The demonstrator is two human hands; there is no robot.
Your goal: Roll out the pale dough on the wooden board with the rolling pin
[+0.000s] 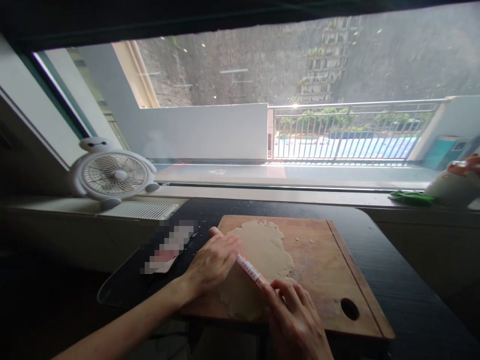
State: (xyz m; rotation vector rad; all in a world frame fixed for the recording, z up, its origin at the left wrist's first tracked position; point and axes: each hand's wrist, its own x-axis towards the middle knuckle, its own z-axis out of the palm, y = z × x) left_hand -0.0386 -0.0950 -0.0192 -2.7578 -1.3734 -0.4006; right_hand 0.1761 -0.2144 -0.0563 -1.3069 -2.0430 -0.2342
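A flat, ragged-edged sheet of pale dough (262,240) lies on a wooden board (318,265). A thin rod with a white and red printed wrap (249,270) lies slantwise across the dough. My left hand (213,260) rests over the rod's upper left end, its fingers stretched out flat and pointing right. At the rod's lower right end is my right hand (294,312), its fingers bent over that end. The hands hide both ends of the rod in part. Small dough crumbs lie on the board to the right of the sheet.
The board sits on a dark table (382,250), with a blurred-out flat item (170,250) at its left. A white round fan (116,175) stands on the sill at the left. At the right of the sill are a green cloth (410,198) and a pale rounded object (452,187).
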